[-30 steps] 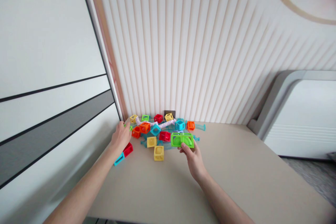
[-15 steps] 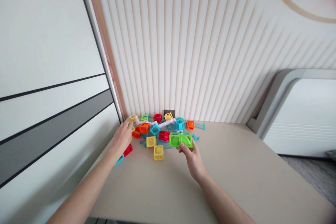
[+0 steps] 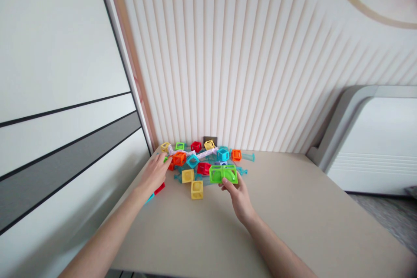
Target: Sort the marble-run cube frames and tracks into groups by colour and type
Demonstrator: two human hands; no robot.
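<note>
My right hand (image 3: 239, 195) grips a light green double block (image 3: 223, 174), thumb on its near face, held up in front of the pile. At the pile's left end is my left hand (image 3: 155, 173), fingers apart and reaching over an orange block and a partly hidden green piece. Beside its fingertips lies another orange block (image 3: 179, 158). A blue block (image 3: 192, 160) and a red block (image 3: 203, 168) sit mid-pile. Two yellow blocks, one (image 3: 188, 176) behind the other (image 3: 197, 190), lie nearest me. Under my left wrist, a red piece (image 3: 159, 188) touches a blue one.
Along the ribbed wall (image 3: 208, 52) lie more blocks, clear teal pieces and a dark box (image 3: 210, 140). An orange block (image 3: 236, 155) is at the pile's right. A white cabinet (image 3: 65, 147) borders the beige table (image 3: 293, 208) on the left.
My left hand has shifted slightly right and down, its fingers now more spread over the orange block. The green double block in my right hand moved slightly left.
</note>
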